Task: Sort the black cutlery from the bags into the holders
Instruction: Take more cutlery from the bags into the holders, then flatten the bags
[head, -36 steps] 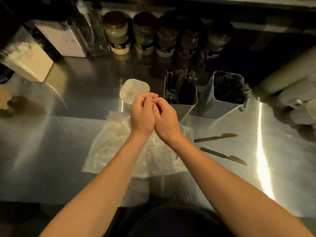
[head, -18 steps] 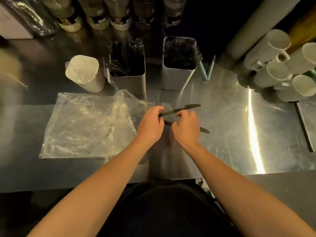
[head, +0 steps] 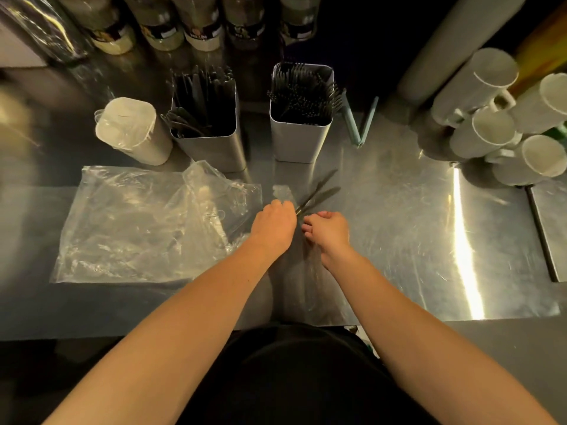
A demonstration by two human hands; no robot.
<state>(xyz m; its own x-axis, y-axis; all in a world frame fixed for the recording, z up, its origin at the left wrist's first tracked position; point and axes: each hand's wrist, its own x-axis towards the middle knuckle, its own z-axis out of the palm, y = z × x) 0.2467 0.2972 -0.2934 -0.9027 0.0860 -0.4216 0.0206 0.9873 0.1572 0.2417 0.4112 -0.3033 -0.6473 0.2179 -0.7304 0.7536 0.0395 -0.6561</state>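
The left hand (head: 274,223) is curled around the handles of two black knives (head: 319,191), whose blades fan out up and to the right, pointing toward the fork holder (head: 299,139). The right hand (head: 329,230) sits just beside the left one, on its right, fingers loosely bent with the fingertips (head: 308,228) turned toward the knife handles; whether it actually touches them cannot be told, and it seems to have hold of nothing. Both hands hover low over the steel counter (head: 399,225), in front of the fork holder. That holder is a pale square tin packed with black forks, tines up. Just left of it stands a second tin of the same kind, the knife holder (head: 211,148), partly filled with black cutlery standing at its far side and some lying lower at its near left corner. Left of the knife holder a wrapped stack of lids (head: 132,130) leans on the counter. In front of the knife holder a clear plastic bag (head: 138,225) lies flat and crumpled, its right edge just beside the left hand. Right of the fork holder lie teal tongs (head: 357,124), and farther right a pile of white mugs (head: 497,124) on their sides. Behind both holders is a row of jars (head: 171,29).
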